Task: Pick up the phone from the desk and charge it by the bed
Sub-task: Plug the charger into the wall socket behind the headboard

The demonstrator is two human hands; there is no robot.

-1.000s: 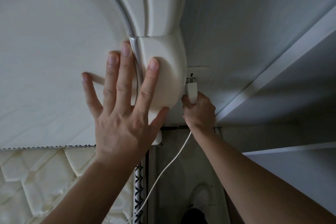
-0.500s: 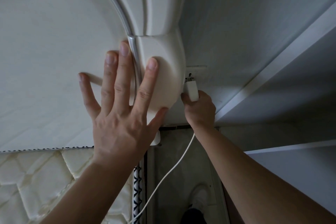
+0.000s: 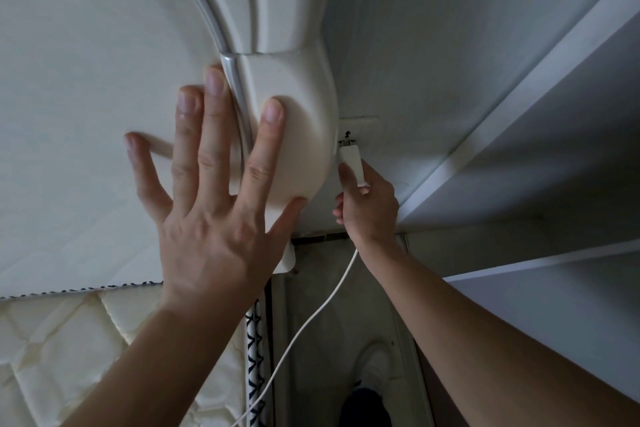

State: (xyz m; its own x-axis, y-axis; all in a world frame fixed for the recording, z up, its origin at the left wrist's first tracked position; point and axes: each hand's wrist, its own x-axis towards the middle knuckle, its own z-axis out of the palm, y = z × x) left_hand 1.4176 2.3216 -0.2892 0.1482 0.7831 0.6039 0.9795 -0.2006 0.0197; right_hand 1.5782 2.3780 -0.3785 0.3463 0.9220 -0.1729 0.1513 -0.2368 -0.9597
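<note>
- Progress check: we are at the bed end of the job, down in the narrow gap between the headboard (image 3: 104, 80) and a white shelf unit (image 3: 519, 114), so by my reading the walk over from the surface is done.
- The charger plug (image 3: 352, 163) is right up at the wall socket (image 3: 358, 128); its two metal prongs show bare just below the socket holes, so it looks lined up but not pushed home.
- Its white cable (image 3: 311, 315) trails from under the right hand, down the gap toward the floor and out of the bottom of the view.
- The phone itself? Nowhere in view. I cannot tell where it is or whether the other end of the cable is already in it.
- Left to do, as I judge it: seat the plug fully, then confirm the phone is connected and resting by the bed.
- Left hand (image 3: 214, 201): spread wide and flat, holding nothing, fingers pressed on the headboard panel with the index finger and thumb on the rounded headboard corner post (image 3: 298, 135), seemingly bracing.
- Right hand (image 3: 369, 208): closed around the lower end of the charger plug, thumb along its left side, aiming it up at the socket.
- Below the left wrist, the quilted mattress (image 3: 69, 340) shows at the lower left.
</note>
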